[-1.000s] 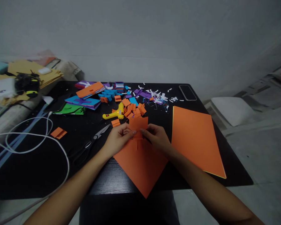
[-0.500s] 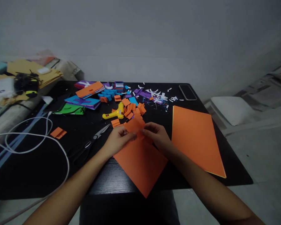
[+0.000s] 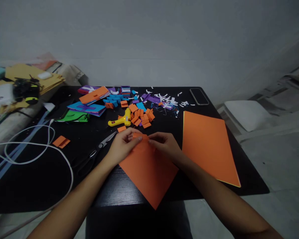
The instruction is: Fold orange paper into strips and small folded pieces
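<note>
A sheet of orange paper [image 3: 149, 176] lies in front of me, turned with one corner toward the desk's near edge. At its far end a small piece of orange paper [image 3: 141, 135] is pinched between my two hands. My left hand [image 3: 123, 145] has its thumb on the piece's left side. My right hand [image 3: 165, 146] pinches the right side, fingertips pointing inward. The piece and the sheet share one colour, so I cannot tell exactly where they meet. Left of my left hand lie scissors [image 3: 98, 151] with dark handles, blades partly apart.
A yellow glue gun [image 3: 121, 120] and folded orange paper pieces [image 3: 141, 116] lie beyond my hands. A stack of orange sheets [image 3: 209, 149] is at right, a phone [image 3: 199, 96] behind it. Paper scraps [image 3: 168, 101] litter the back. A white cable [image 3: 62, 151] loops at left.
The small orange piece has come down and nearer to me, onto the sheet's far end. My right hand has lowered slightly and moved a little left.
</note>
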